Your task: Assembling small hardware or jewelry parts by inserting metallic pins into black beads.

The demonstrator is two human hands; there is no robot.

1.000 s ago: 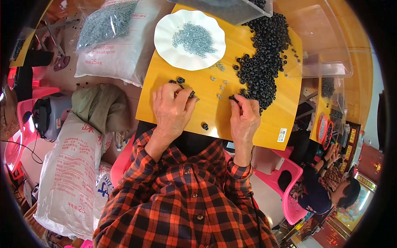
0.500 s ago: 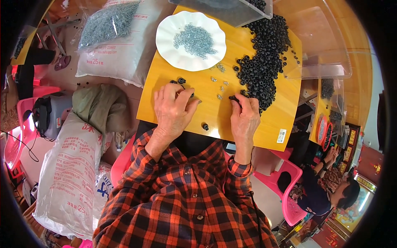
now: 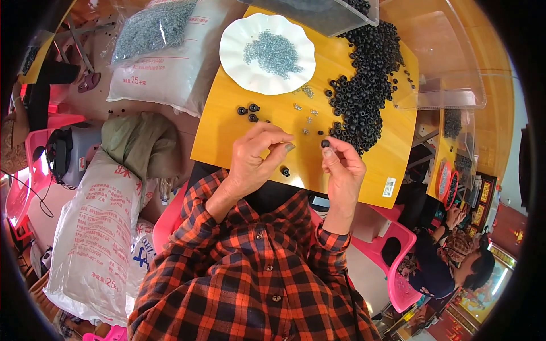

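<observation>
My right hand point(image 3: 344, 170) pinches a small black round plastic part point(image 3: 325, 144) between thumb and forefinger, just above the yellow table point(image 3: 222, 136). Facing it, my left hand point(image 3: 256, 156) has its thumb and forefinger tips close together; whatever may be between them is too small to make out. Several finished-looking black parts point(image 3: 253, 108) sit beyond my left hand, and one more black part point(image 3: 285, 170) lies between the hands near the table's front edge. A few tiny clear pieces point(image 3: 309, 119) are scattered beyond the hands.
A white scalloped plate point(image 3: 233, 74) holds a heap of small clear pieces. A large pile of black parts point(image 3: 361, 96) spreads along the right, below a clear plastic bin point(image 3: 318, 17). White sacks point(image 3: 148, 85) stand at the left. Another person point(image 3: 449, 267) sits at the right.
My left hand has moved right, away from the black parts at the left, toward my right hand. The right hand has drawn back from the pile's edge and turned, showing the black part.
</observation>
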